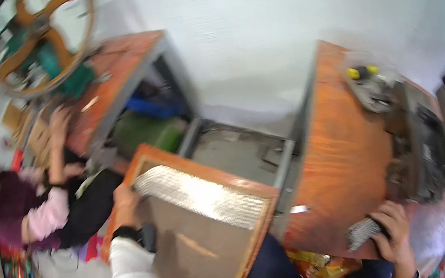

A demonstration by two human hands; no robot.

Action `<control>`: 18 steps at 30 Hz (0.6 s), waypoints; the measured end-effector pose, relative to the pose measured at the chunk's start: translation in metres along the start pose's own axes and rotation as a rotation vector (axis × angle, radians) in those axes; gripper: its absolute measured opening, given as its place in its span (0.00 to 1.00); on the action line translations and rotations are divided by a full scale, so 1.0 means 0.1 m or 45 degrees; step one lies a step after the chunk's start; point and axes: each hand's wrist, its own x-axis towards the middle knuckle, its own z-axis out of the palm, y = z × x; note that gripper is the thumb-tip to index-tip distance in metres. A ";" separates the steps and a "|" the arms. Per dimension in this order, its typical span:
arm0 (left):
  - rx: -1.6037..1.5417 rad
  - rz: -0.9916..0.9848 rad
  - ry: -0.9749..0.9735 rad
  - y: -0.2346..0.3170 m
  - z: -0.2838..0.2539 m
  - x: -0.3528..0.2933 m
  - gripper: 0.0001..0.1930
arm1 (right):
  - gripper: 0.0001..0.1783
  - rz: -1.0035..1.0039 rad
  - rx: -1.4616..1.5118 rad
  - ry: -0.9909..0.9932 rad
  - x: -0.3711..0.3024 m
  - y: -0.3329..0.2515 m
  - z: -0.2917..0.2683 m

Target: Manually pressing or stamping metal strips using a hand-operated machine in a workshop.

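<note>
A shallow wooden tray (270, 191) lies tilted across my lap. Rows of small shiny metal pieces (203, 196) line its far side, and a thin pale streak shows on the brown bottom. At the tray's left rim, my left hand (124, 201) is closed, with a white sleeve and dark wristband behind it. Over the near edge of the orange-topped bench (328, 165) on the right, my right hand (392, 228) grips a small block of silvery metal pieces (364, 232) between thumb and fingers. Blur hides what each piece is.
A dark metal machine (430, 150) stands on the right bench, beside a grey dish (372, 94) holding a yellow-and-black item. At left, a person (39, 213) sits by another bench (127, 51) with a large handwheel (39, 25). A yellow package (322, 267) is near my lap.
</note>
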 end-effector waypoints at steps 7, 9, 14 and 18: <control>-0.320 0.072 0.209 -0.36 0.13 -0.13 0.12 | 0.27 -0.040 0.129 -0.021 0.18 -0.03 0.00; -0.334 0.060 0.195 -0.37 0.19 -0.02 0.14 | 0.26 -0.049 0.135 -0.016 0.13 -0.01 -0.03; -0.179 0.115 0.175 -0.43 0.22 -0.05 0.16 | 0.26 -0.044 0.161 0.006 0.11 -0.01 -0.06; -0.290 -0.015 0.191 -0.37 -0.21 -0.37 0.20 | 0.25 -0.066 0.174 -0.009 0.06 0.02 -0.06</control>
